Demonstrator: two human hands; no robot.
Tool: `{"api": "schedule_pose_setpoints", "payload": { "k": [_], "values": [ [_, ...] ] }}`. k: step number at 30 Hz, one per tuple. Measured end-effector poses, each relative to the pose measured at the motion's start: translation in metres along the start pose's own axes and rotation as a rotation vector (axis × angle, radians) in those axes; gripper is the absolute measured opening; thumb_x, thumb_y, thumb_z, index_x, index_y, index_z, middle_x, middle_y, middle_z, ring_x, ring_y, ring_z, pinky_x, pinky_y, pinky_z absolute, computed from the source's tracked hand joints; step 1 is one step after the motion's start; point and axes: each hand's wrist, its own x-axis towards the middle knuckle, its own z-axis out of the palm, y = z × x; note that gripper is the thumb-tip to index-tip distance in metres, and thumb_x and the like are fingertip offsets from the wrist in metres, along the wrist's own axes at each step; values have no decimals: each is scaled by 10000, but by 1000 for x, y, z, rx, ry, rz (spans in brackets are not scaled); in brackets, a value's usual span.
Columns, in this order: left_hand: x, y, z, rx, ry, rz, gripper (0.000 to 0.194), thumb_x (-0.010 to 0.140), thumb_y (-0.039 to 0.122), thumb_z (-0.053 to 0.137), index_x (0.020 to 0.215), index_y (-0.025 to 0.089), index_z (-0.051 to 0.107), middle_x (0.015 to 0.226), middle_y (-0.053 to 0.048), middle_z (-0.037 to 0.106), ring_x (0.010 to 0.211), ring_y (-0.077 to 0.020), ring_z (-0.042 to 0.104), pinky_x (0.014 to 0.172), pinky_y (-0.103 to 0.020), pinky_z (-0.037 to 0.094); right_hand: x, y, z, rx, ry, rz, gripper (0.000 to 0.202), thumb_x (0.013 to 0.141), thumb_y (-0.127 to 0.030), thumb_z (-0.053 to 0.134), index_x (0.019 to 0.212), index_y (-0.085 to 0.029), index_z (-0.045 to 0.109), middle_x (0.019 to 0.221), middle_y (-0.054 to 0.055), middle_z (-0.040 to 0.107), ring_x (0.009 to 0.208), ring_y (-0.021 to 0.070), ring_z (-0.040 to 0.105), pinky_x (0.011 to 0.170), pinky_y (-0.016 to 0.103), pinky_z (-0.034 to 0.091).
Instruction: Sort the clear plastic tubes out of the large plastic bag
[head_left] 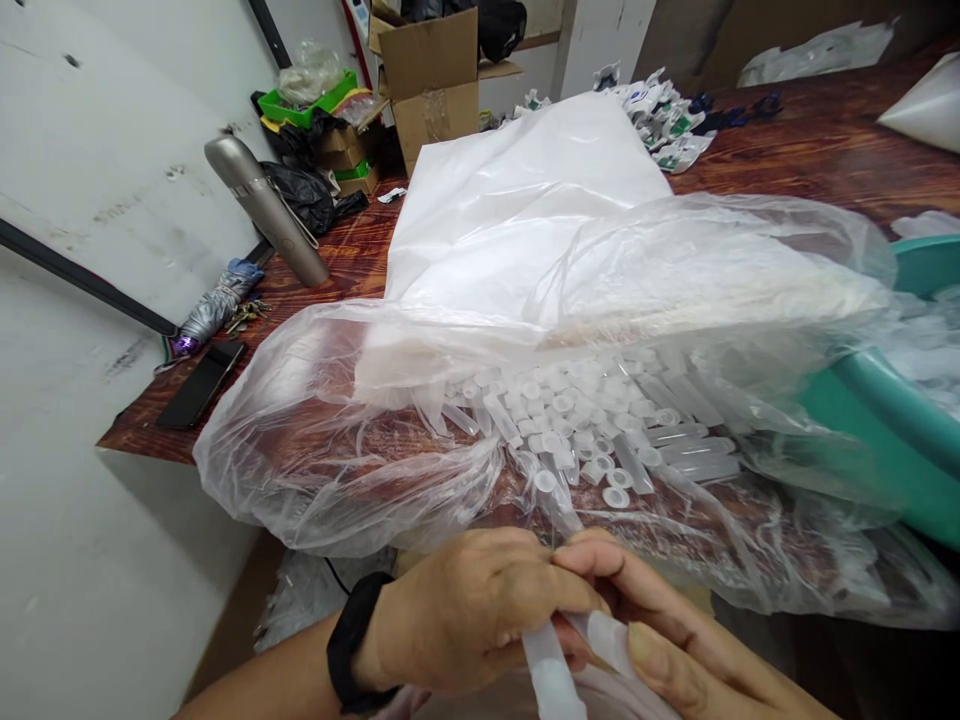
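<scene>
My left hand (465, 605), with a black band on its wrist, is curled closed around a translucent white plastic tube (553, 672) that points down from under its fingers. My right hand (667, 625) meets it fingertip to fingertip, its thumb pressing on a second translucent tube (611, 640). The hidden ends of both tubes lie behind my fingers. Just beyond my hands, a heap of similar tubes (701, 460) and small ring-shaped caps (616, 496) spreads over a clear plastic bag (360, 490) on the table.
A large white bag (517, 210) lies behind the heap. At right stands a teal basin (892, 430) with translucent pieces inside. A steel flask (266, 210), a phone (201, 385), keys (246, 315) and a folded umbrella (217, 300) are at left. A cardboard box (431, 85) stands at the back.
</scene>
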Motion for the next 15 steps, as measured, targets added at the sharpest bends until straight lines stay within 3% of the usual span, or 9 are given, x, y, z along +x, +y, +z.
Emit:
{"api": "schedule_pose_setpoints", "payload": {
  "k": [4, 7, 11, 15],
  "values": [
    [8, 1, -22, -8, -32, -133, 71, 1091, 233, 553, 1145, 211, 594, 1101, -57, 763, 983, -190, 735, 900, -272, 562, 18, -4, -8, -133, 128, -9, 352, 1095, -347, 547, 1440, -372, 613, 1156, 23, 809, 1020, 199, 810, 832, 273, 660],
    [17, -13, -50, 126, 0, -190, 65, 1032, 172, 588, 1091, 198, 577, 1110, -69, 708, 1017, -199, 676, 939, -300, 554, 32, 9, -14, -239, 269, -38, 271, 1099, -381, 549, 1345, -321, 645, 1189, 56, 755, 1070, 219, 775, 904, 318, 637],
    [35, -42, -77, 523, -100, -226, 303, 995, 24, 476, 1248, 147, 588, 1204, -113, 673, 1147, -256, 621, 1050, -407, 524, 46, 30, -14, -493, 366, -130, 302, 1121, -432, 499, 1309, -284, 684, 1144, 77, 709, 1040, 240, 757, 885, 371, 615],
    [48, -56, -79, 723, -201, -259, 429, 970, -37, 430, 1309, 146, 620, 1183, -119, 675, 1134, -288, 627, 1033, -452, 538, 49, 34, -8, -544, 384, -186, 300, 1135, -381, 470, 1330, -293, 680, 1140, 67, 727, 1030, 230, 759, 898, 381, 612]
  ]
}}
